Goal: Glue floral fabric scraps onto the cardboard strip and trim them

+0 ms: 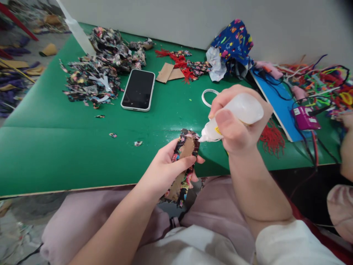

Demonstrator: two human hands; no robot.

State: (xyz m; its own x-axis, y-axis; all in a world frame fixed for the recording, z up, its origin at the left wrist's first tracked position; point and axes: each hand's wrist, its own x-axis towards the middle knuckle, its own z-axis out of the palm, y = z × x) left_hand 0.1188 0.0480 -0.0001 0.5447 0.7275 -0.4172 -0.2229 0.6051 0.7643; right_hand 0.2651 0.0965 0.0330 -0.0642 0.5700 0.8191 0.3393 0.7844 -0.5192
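My left hand (165, 170) grips a narrow cardboard strip (185, 151) edged with dark floral fabric, held upright over my lap at the front edge of the green table (68, 147). My right hand (237, 123) is closed around a white glue bottle (234, 114), tilted so that its nozzle points left and down at the strip's top end. Nozzle and strip almost touch; whether glue comes out I cannot tell.
A phone (138, 89) lies face up mid-table beside a heap of floral scraps (93, 73). Behind are cardboard pieces (168, 72), red tassels (180, 62), a white ring (209, 98), blue printed cloth (233, 42), a blue board (278, 105), coloured cords (325, 82). Another person's arm (346, 147) shows at the right edge.
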